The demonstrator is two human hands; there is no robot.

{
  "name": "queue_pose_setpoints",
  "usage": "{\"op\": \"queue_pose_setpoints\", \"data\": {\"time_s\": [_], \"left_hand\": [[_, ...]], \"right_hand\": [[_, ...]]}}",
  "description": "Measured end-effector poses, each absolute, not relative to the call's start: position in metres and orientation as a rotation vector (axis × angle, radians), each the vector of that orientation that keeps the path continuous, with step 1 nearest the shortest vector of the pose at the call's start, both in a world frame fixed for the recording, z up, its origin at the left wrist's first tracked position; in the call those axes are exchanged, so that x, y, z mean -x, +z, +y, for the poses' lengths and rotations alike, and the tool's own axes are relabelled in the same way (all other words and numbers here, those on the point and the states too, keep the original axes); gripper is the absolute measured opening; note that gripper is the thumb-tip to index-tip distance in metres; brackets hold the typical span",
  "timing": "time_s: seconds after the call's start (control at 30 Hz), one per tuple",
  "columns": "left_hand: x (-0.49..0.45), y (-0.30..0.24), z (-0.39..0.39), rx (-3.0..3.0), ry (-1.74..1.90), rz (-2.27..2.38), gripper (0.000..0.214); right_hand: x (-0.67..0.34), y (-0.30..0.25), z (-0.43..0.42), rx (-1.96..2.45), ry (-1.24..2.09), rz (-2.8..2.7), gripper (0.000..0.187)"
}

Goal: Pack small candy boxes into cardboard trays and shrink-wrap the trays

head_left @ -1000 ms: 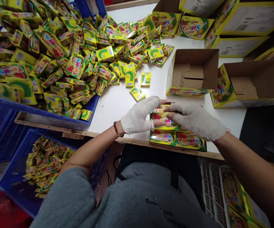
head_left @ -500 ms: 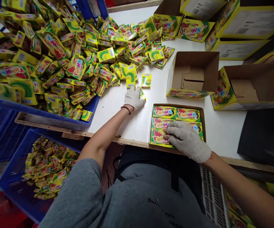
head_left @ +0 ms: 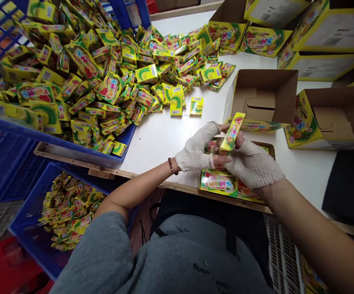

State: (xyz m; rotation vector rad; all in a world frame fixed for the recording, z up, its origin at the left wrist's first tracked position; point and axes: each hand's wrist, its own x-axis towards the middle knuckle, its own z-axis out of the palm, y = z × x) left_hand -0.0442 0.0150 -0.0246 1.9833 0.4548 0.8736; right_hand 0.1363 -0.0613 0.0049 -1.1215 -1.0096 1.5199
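A small yellow and green TWINS box (head_left: 232, 131) is held up at a slant between my two white-gloved hands. My left hand (head_left: 200, 149), with bare fingertips and a beaded bracelet at the wrist, grips it from the left. My right hand (head_left: 252, 161) closes on it from the right; some of its fingers are hidden. Below both hands lies an open display carton (head_left: 272, 150) packed with TWINS boxes, partly covered by the hands. Two loose small boxes, one upper left (head_left: 176, 102) and one beside it (head_left: 196, 107), lie on the white table (head_left: 155, 141).
A large heap of small boxes (head_left: 109, 87) spills from a blue crate (head_left: 100, 153) onto the table. Open cartons (head_left: 265, 96) stand at the right, with more stacked behind (head_left: 265, 41). Another blue crate (head_left: 20, 228) of boxes sits below the table edge at the left.
My left hand has moved right, from the loose boxes to above the carton. My right hand has lifted off the packed boxes, and a small box is now between both hands. The view shifted slightly.
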Motion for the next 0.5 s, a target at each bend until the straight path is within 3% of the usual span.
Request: {"op": "queue_pose_setpoints", "data": {"time_s": [0.07,0.2,0.33,0.5], "left_hand": [[0.047,-0.033,0.029,-2.037,0.884,0.508,0.072],[0.059,-0.052,0.09,-2.008,0.985,1.168,0.048],[0.067,-0.063,0.148,-1.792,0.961,1.807,0.063],[0.066,-0.075,0.172,-1.602,0.972,1.756,0.067]], "right_hand": [[-0.15,0.006,-0.062,1.204,1.381,-1.078,0.046],[-0.182,0.004,-0.061,1.527,1.16,-1.558,0.028],[-0.181,-0.01,-0.056,1.587,0.987,-1.986,0.023],[-0.163,-0.036,-0.06,1.471,0.46,-2.247,0.027]]}}
